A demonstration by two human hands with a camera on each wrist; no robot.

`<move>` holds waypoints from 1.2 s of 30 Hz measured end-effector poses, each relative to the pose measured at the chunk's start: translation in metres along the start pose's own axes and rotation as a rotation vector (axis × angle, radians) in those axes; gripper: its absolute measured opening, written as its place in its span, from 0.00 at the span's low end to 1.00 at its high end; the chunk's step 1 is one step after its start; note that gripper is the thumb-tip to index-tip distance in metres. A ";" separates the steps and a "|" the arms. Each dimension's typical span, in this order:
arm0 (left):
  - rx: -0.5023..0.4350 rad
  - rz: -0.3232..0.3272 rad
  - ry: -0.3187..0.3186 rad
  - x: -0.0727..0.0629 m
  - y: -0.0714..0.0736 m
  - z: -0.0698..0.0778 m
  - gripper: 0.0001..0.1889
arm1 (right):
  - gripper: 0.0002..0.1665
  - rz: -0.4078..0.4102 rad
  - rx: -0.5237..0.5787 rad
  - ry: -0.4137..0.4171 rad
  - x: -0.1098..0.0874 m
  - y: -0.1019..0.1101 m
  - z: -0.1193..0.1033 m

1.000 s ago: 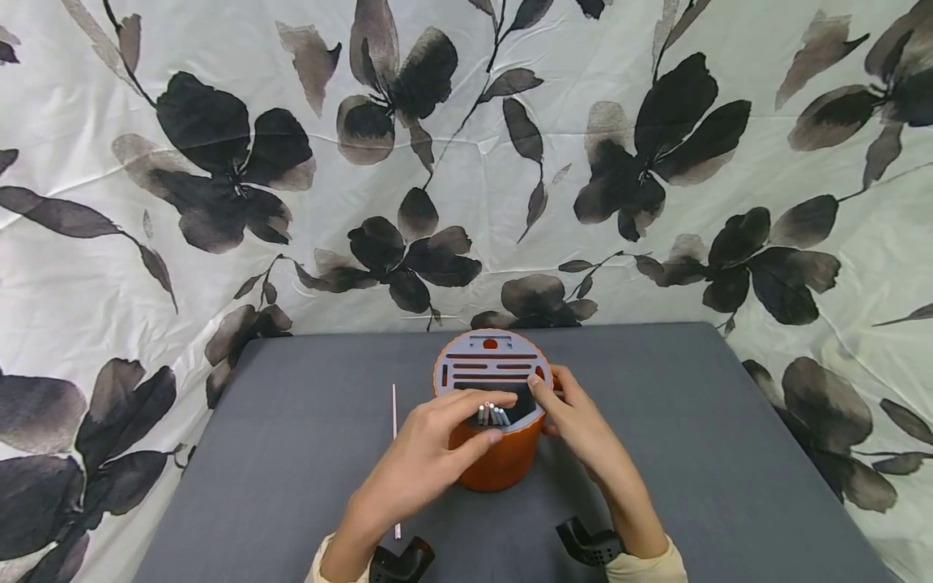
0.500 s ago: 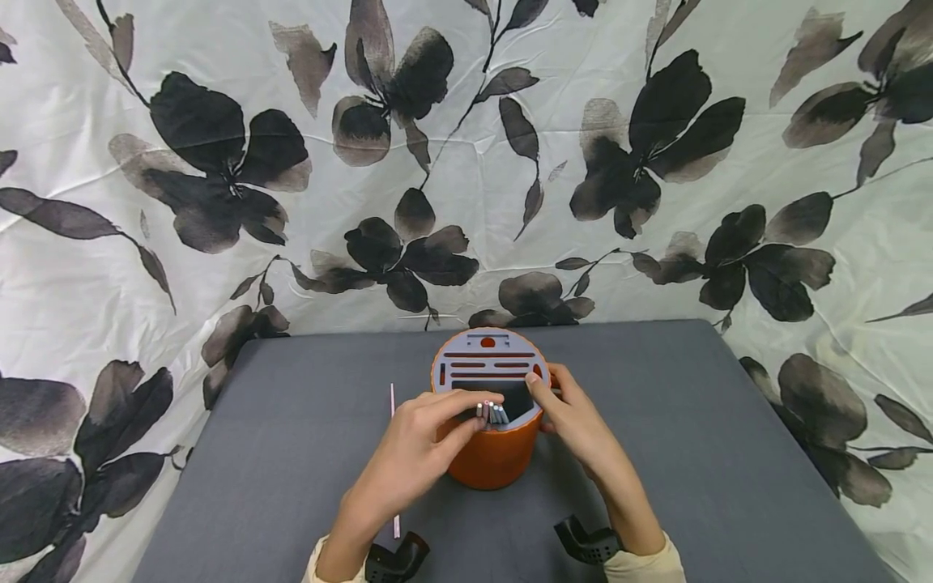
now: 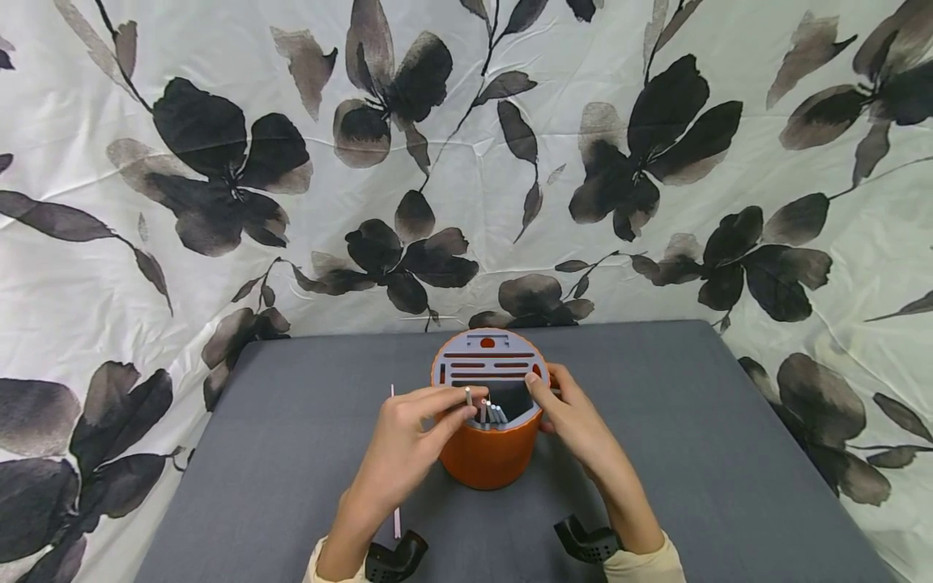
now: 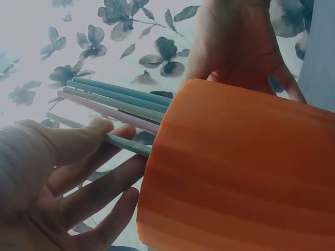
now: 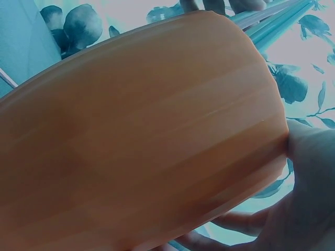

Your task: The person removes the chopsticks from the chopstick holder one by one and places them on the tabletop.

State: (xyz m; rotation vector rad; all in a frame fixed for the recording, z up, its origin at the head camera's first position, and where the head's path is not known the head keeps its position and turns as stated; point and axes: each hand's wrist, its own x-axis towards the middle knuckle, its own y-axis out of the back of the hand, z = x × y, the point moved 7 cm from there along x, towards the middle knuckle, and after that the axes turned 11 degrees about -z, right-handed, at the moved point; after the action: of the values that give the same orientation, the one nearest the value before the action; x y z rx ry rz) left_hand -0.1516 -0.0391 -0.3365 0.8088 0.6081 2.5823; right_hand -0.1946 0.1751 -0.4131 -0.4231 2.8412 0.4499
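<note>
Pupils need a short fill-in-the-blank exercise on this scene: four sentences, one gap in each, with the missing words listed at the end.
1. The left hand pinches a stick between its fingers and its ____.
2. The right hand grips a container whose outer wall is coloured ____.
3. From the person's side, the pink stick lying on the table is to the ____ of the container.
4. In the head view, the tabletop is coloured ____.

Missing words: thumb; orange; left; grey.

Grn stick (image 4: 129, 144) btwn L fingers (image 4: 104, 194)
</note>
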 end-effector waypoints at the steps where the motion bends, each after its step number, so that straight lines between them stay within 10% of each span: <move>1: -0.021 0.007 -0.006 0.000 0.000 0.000 0.11 | 0.39 -0.001 -0.001 0.000 0.000 0.000 0.000; 14: -0.424 0.161 0.022 -0.003 0.019 -0.005 0.12 | 0.39 0.013 -0.011 0.001 -0.002 0.000 0.002; 36: -0.518 0.492 -0.216 -0.015 0.065 0.017 0.11 | 0.39 0.015 0.001 0.001 -0.001 0.000 0.003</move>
State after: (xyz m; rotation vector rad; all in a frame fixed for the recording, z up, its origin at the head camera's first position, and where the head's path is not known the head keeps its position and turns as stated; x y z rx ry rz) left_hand -0.1439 -0.0962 -0.2983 1.1263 -0.3641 2.8111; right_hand -0.1936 0.1763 -0.4153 -0.4017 2.8478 0.4515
